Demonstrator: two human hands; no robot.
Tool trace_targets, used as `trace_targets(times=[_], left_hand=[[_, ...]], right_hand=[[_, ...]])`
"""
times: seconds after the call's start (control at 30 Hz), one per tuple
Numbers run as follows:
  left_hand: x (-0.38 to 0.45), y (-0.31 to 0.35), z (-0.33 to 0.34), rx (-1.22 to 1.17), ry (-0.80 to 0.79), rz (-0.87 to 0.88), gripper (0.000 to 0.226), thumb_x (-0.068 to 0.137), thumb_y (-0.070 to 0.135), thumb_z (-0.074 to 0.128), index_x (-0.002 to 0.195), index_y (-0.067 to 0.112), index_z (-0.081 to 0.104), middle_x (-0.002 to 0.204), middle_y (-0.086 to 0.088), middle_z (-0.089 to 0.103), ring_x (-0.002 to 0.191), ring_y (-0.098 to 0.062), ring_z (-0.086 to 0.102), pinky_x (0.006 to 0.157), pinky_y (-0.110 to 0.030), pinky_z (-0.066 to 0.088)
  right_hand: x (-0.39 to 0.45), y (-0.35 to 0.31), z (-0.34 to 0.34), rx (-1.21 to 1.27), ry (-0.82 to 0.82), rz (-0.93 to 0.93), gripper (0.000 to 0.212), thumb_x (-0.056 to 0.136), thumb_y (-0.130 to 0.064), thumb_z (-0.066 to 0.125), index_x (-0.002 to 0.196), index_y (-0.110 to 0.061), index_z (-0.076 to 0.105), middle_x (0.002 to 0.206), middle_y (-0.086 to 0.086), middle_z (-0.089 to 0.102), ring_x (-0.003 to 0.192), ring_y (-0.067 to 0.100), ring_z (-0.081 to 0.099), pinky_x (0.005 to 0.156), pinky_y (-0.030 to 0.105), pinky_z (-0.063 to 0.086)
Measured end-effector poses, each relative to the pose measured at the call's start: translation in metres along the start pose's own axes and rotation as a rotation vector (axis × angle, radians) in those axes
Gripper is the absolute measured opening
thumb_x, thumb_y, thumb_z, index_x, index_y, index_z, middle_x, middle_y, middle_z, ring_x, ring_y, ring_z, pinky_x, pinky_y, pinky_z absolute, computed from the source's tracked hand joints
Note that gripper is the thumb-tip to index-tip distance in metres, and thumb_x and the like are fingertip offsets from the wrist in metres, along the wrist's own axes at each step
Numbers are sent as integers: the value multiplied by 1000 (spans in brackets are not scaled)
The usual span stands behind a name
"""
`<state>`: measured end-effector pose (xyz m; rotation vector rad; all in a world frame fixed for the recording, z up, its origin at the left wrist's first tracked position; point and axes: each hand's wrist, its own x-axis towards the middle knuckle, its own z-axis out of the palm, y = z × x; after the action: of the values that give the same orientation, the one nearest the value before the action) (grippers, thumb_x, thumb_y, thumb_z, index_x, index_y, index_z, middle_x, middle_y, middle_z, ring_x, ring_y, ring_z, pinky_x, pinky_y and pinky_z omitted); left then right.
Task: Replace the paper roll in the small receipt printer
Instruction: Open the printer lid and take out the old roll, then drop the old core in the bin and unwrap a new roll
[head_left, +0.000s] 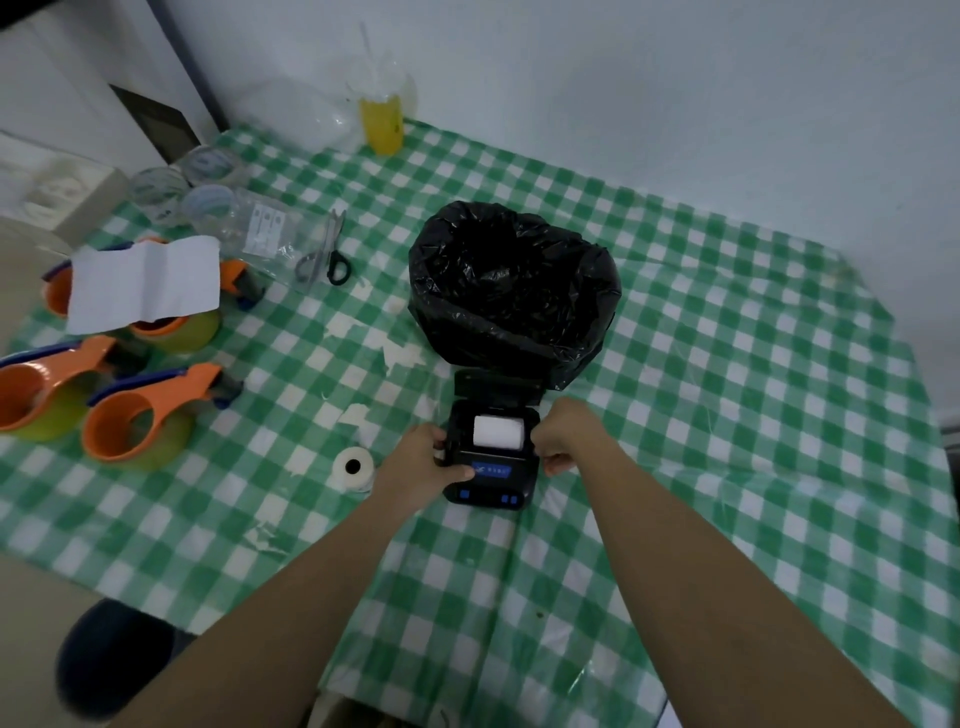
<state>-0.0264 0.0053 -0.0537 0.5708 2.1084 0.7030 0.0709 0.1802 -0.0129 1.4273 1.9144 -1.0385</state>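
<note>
Both hands at the open receipt printer, a paper roll seated in its bay.

The bench (727, 364), under a green checked cloth, has bare room to the right of the printer (491, 457) and toward the near edge, where both forearms come in. Just behind the printer's raised lid stands a bin lined with a black bag (514, 291), closing off the far side. A second paper roll (353, 467) stands on end just left of the left hand. Further left lie orange tape dispensers (140, 415), a white sheet (145, 283) and scissors (324, 254); a yellow drink (383, 122) stands at the far edge. The white paper roll (497, 431) lies in the printer's open bay. The left hand (426, 462) grasps the printer's left side, thumb on its front panel. The right hand (563, 441) is curled at the printer's right edge; I cannot tell whether its grip holds anything.
</note>
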Motion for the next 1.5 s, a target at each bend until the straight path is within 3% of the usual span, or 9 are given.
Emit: trace_targets(times=[0.2,0.27,0.33,0.43,0.7,0.97,1.1,1.27,1.5], left_hand=[[-3,6,-2,40,-6,21,56,71,32,77,113,8,50,119,-10,55,101,-24,58,85,-38,49],[-3,7,-2,47,-12,24,51,72,31,76,110,8,49,117,-10,54,96,-24,58,80,-36,49],[-3,8,-2,62,-14,37,49,74,29,75,108,7,49,115,-11,53,91,-22,56,75,-34,47],[-5,11,-2,108,-2,45,48,74,29,75,107,6,49,112,-12,53,86,-20,54,73,-33,45],[-13,37,-22,316,-32,80,52,83,26,65,124,2,45,129,-19,48,113,-34,53,92,-40,45],[-14,83,-76,22,228,260,33,93,15,50,125,9,53,130,-11,54,110,-27,57,89,-35,46],[-12,85,-90,9,289,267,32,92,16,51,123,9,54,127,-11,56,109,-26,57,91,-36,46],[-13,50,-97,169,269,205,40,90,22,56,127,8,51,131,-16,53,117,-30,53,97,-38,43],[-29,-15,-87,543,11,15,86,71,42,74,141,20,29,144,-13,31,132,-34,30,105,-46,38]], right_hand=[[-16,11,7,-111,158,-108,14,72,-3,61,61,-4,53,59,10,54,57,24,59,51,28,47],[-27,17,18,-100,313,-187,8,78,-8,58,85,-5,59,77,10,59,70,26,58,58,29,43],[-34,20,32,45,445,-276,24,84,-16,55,107,-9,58,95,12,64,86,29,60,68,32,46],[-32,20,54,139,447,-372,32,86,-28,60,113,-11,57,110,13,55,102,28,51,85,36,45],[-62,14,35,444,404,-568,4,88,-20,59,85,-17,60,84,3,60,80,22,57,74,34,48],[-105,-44,-51,731,518,-746,11,89,-20,59,81,-27,57,82,7,62,74,15,57,67,30,49],[-92,-78,-73,688,639,-745,4,90,-23,58,93,-22,57,89,-2,62,83,14,57,68,18,45],[-55,-80,-54,326,465,-501,45,92,-20,53,134,-10,43,136,11,51,113,25,54,90,30,44],[-68,-72,22,249,406,-757,26,92,-14,49,117,-13,58,117,7,59,87,11,53,79,25,45]])
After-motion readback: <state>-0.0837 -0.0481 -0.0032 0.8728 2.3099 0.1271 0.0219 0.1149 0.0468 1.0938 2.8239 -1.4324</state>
